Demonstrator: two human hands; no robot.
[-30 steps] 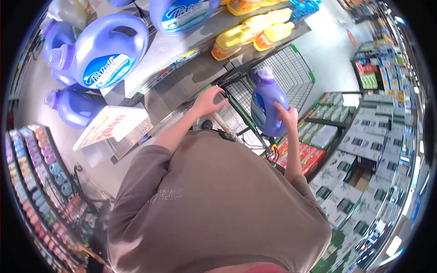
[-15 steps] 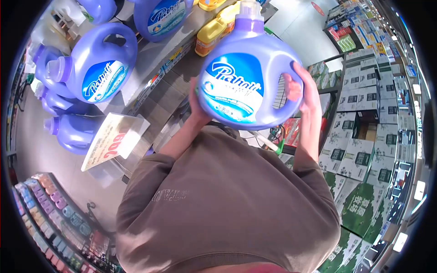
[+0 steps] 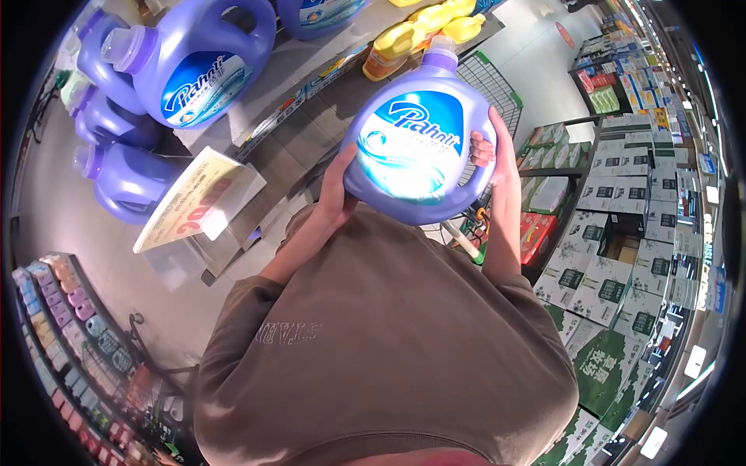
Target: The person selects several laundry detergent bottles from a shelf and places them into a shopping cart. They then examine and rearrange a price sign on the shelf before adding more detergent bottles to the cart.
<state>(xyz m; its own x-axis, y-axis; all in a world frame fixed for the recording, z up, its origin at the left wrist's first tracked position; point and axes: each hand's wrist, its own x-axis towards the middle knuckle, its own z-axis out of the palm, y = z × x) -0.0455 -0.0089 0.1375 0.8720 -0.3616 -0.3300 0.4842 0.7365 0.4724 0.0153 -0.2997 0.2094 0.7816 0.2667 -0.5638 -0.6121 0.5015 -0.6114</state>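
Note:
A large purple detergent jug (image 3: 412, 151) with a blue-and-white label is held up in front of my chest, slightly tilted, its clear cap pointing away from me. My right hand (image 3: 501, 151) grips the jug's side handle, with the fingers curled through the opening. Against the lower left side of the jug presses my left hand (image 3: 339, 186), its far fingers hidden behind the jug. Similar purple jugs (image 3: 198, 74) stand on a display to the left.
Yellow bottles (image 3: 396, 43) sit at the display's far end. Beyond my jug is a wire shopping cart (image 3: 497, 89) with green trim. A price sign (image 3: 186, 200) juts out at left. Stacked white-and-green cartons (image 3: 598, 287) line the right side.
The jug now sits farther from the camera and looks smaller, with both hands still on it. The view has shifted, and more of the shopping cart shows behind the jug.

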